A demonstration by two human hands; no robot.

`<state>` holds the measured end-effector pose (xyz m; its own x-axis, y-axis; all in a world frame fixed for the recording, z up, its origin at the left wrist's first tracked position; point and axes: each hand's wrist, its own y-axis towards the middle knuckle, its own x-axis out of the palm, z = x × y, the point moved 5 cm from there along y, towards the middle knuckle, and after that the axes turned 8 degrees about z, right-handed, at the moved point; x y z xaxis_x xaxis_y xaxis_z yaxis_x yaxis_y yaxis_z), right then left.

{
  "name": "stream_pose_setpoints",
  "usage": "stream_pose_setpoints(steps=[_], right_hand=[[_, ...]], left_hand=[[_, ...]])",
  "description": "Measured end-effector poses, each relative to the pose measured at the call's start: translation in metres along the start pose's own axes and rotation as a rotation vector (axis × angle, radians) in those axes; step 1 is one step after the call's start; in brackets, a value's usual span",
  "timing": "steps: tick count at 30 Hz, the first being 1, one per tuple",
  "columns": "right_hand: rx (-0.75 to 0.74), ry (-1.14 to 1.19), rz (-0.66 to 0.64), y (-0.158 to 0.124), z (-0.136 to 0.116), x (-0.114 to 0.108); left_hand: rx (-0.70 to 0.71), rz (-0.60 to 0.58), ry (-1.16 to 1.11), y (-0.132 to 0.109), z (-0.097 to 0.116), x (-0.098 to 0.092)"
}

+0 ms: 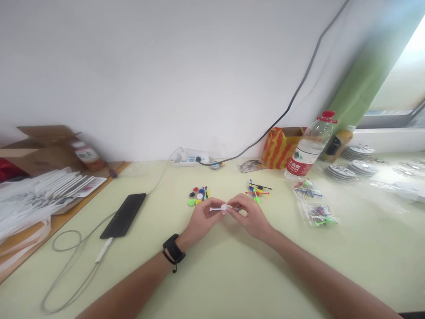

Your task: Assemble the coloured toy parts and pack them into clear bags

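Between my two hands is a white plastic arrow spinner point(224, 207), with a round middle and a thin shaft pointing left. The fingertips of my left hand point(203, 221) pinch it from the left. From the other side, my right hand point(250, 217) grips it, its fingers covering that end. Just behind my left hand lie small round coloured caps point(199, 196) and a few slim coloured pieces point(206, 192). Beyond my right hand is a loose pile of coloured arrow spinners point(257, 190) in blue, black, red, yellow and green.
Clear bags of coloured pieces point(320, 215) lie on the right, before a large water bottle point(308, 146) and a striped bag point(280, 148). Stacked discs point(341, 172) stand far right. At left are a cabled phone point(123, 215) and a cardboard box point(46, 146); a power strip point(191, 160) sits by the wall.
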<state>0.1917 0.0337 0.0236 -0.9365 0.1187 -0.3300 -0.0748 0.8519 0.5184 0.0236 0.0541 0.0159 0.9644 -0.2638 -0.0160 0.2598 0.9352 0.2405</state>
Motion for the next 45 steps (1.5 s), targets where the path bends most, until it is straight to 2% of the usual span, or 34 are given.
stream_pose_setpoints(steps=[4, 9, 15, 20, 25, 28, 31, 34, 37, 39, 45], right_hand=[[0.02, -0.028, -0.003, -0.001, 0.003, 0.001], [0.127, 0.013, -0.115, -0.002, 0.012, 0.006], [0.158, 0.106, -0.184, -0.002, 0.004, 0.007], [0.201, 0.178, -0.199, 0.0, 0.0, 0.006], [0.241, 0.244, -0.174, 0.004, 0.003, 0.0], [0.259, 0.27, -0.166, 0.004, 0.009, -0.001], [0.215, 0.21, -0.073, 0.004, 0.013, -0.004], [0.067, 0.013, 0.06, 0.002, 0.009, -0.012], [-0.065, -0.087, 0.025, 0.0, 0.002, -0.013], [-0.087, -0.082, -0.016, -0.001, -0.001, -0.011], [0.04, 0.012, -0.088, -0.004, 0.002, -0.005]], left_hand=[[0.029, 0.04, 0.061, -0.001, -0.003, -0.001], [0.085, 0.051, 0.14, -0.002, -0.003, -0.005], [0.105, 0.049, 0.216, -0.001, 0.005, -0.009], [0.089, 0.061, 0.197, -0.001, 0.009, -0.009], [-0.025, -0.092, 0.009, -0.003, 0.003, 0.0], [-0.056, -0.139, -0.033, -0.003, 0.002, 0.001], [-0.066, -0.132, -0.029, 0.0, -0.002, 0.0], [-0.094, -0.053, -0.057, 0.005, -0.009, -0.006], [-0.118, 0.002, -0.093, 0.007, -0.014, -0.012], [-0.133, 0.01, -0.11, 0.008, -0.015, -0.014], [-0.154, 0.023, -0.101, 0.008, -0.013, -0.017]])
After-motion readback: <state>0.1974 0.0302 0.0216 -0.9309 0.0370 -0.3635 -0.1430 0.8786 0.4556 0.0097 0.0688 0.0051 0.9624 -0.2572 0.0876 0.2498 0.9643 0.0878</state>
